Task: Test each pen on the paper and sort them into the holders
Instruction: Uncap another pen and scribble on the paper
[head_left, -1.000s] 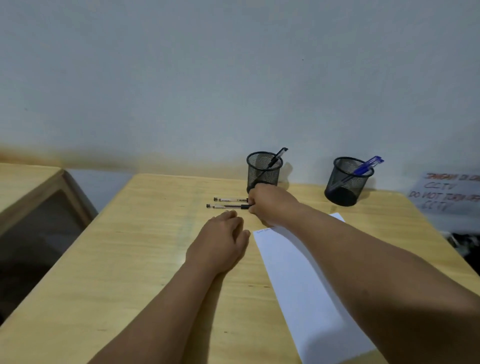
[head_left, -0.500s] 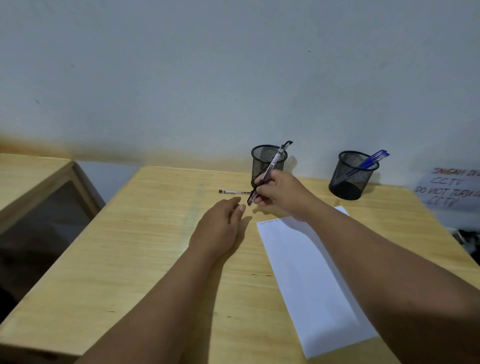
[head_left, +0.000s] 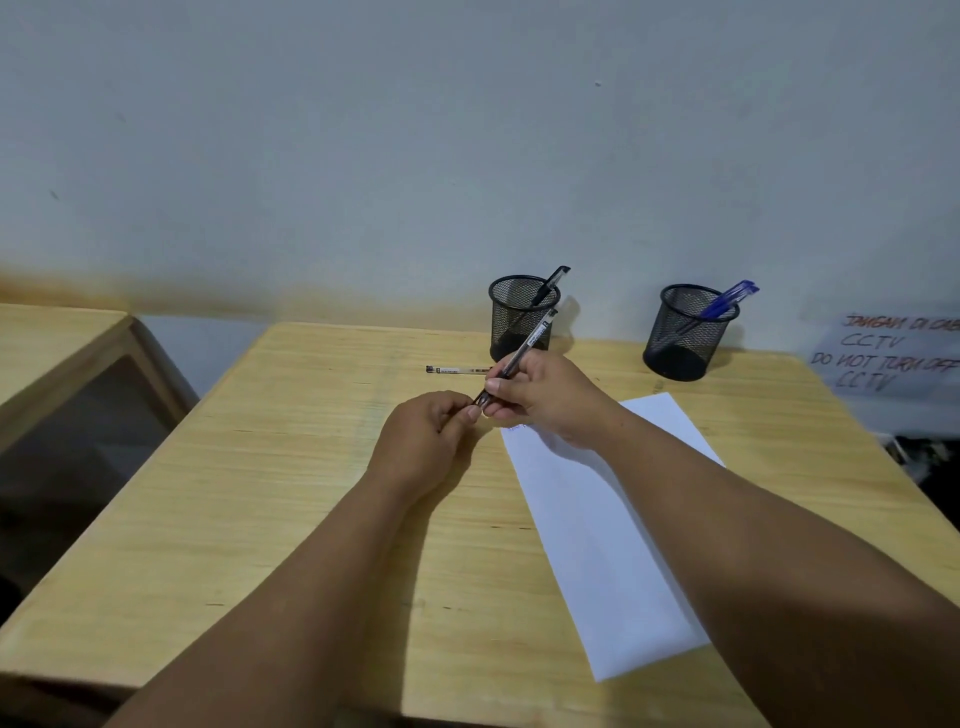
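Observation:
My right hand (head_left: 540, 397) grips a clear black pen (head_left: 524, 348) tilted up toward the left holder. The fingertips of my left hand (head_left: 423, 434) pinch the pen's lower end, where its cap is. A second pen (head_left: 457, 370) lies flat on the wooden table (head_left: 291, 467) behind my hands. The white paper (head_left: 597, 535) lies under my right forearm, with faint marks at its top left corner. The left mesh holder (head_left: 519, 317) contains one black pen (head_left: 550, 283). The right mesh holder (head_left: 683, 332) contains blue pens (head_left: 727, 299).
A handwritten CCTV notice (head_left: 888, 358) leans against the wall at the far right. Another wooden table (head_left: 47, 353) stands to the left across a gap. The wall runs right behind both holders.
My right hand lifted one pen off the table, leaving one lying there, and brought it toward me. My left hand rose from the table and took hold of the pen's lower end.

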